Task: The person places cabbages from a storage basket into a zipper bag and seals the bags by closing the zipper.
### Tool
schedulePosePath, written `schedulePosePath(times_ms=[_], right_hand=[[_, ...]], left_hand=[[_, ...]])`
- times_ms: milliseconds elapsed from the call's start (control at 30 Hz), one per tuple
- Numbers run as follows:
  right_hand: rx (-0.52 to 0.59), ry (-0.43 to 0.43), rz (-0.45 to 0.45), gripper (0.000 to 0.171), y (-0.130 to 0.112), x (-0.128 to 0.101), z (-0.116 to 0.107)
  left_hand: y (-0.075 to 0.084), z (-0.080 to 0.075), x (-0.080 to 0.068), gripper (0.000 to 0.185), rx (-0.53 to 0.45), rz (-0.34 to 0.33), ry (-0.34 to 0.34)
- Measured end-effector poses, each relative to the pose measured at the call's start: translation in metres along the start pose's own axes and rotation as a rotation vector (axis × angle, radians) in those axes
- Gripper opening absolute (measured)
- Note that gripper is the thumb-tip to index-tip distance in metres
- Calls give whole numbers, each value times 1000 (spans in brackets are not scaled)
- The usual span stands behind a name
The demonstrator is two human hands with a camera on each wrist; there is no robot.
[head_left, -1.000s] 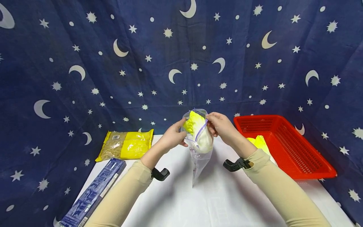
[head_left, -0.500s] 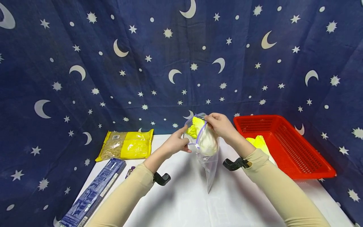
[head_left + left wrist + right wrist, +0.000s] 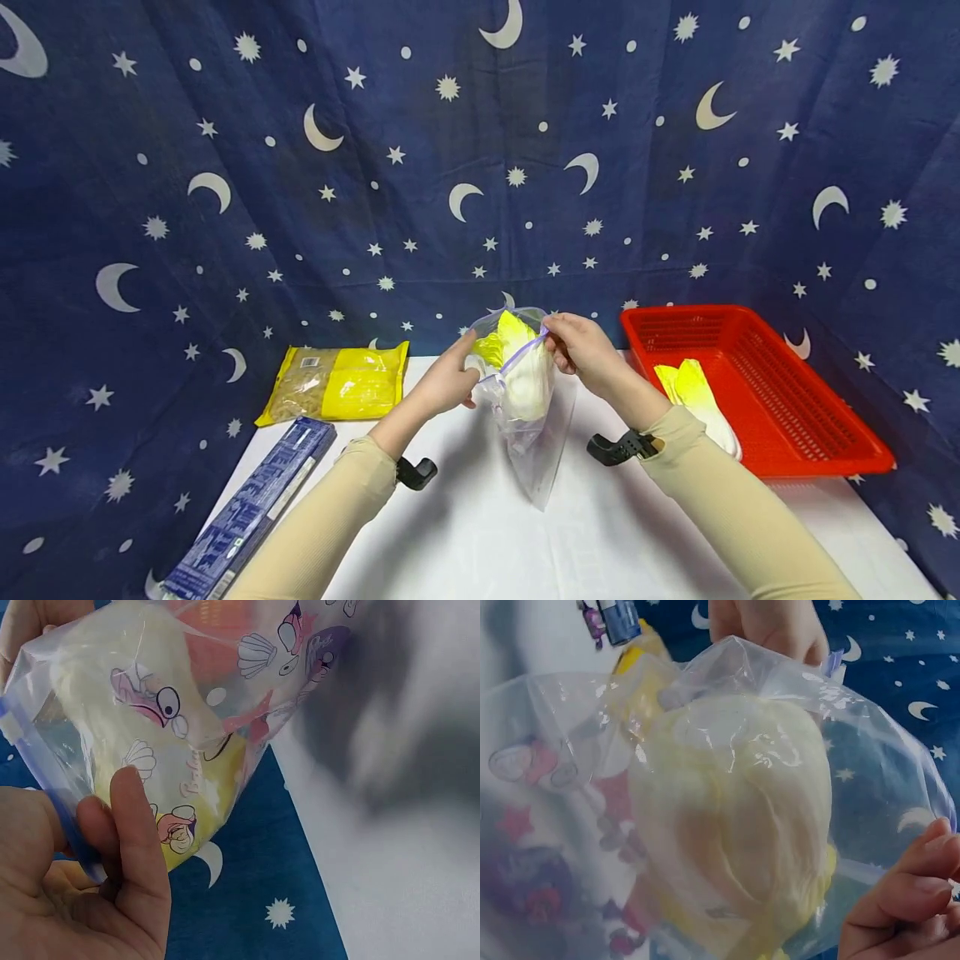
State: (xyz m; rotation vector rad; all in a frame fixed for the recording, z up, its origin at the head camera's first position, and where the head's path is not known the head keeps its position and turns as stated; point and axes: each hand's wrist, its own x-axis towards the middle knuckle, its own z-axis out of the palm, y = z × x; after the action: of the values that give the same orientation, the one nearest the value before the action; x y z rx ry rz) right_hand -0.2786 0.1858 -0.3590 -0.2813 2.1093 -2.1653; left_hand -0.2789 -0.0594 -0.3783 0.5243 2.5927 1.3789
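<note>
Left arm (image 3: pixel 326 508) and right arm (image 3: pixel 738 496) both reaching forward, angled inward. Beige sleeves (image 3: pixel 757 517) end near the wrists, black band (image 3: pixel 637 442) at the right one. Left hand (image 3: pixel 448 379) gripping, fingers bent. Right hand (image 3: pixel 588 350) pinching, thumb against index, other fingers curled. Hands near each other, not touching; right a bit higher in head view.

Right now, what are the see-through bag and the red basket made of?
The bag looks like thin, shiny plastic: it crinkles, glints and lets the cabbage show through. The red basket is probably stiff, smooth plastic, with slotted walls that look moulded, and a soft shine.
</note>
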Motion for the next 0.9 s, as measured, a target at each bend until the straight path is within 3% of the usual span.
schedulePosePath(times_ms=[267,600,767,900], right_hand=[[-60,26,-9,25,8,-2,1],[-29,44,-25,23,0,-5,-5],[-55,39,-51,25,-9,-5,-7],[-96,48,-53,27,-16,-4,-6]], left_hand=[[-3,3,0,78,-232,-21,20],[8,-3,-1,84,-351,19,51],[19,-12,-1,74,-370,76,106],[27,-22,-2,63,-337,43,147]])
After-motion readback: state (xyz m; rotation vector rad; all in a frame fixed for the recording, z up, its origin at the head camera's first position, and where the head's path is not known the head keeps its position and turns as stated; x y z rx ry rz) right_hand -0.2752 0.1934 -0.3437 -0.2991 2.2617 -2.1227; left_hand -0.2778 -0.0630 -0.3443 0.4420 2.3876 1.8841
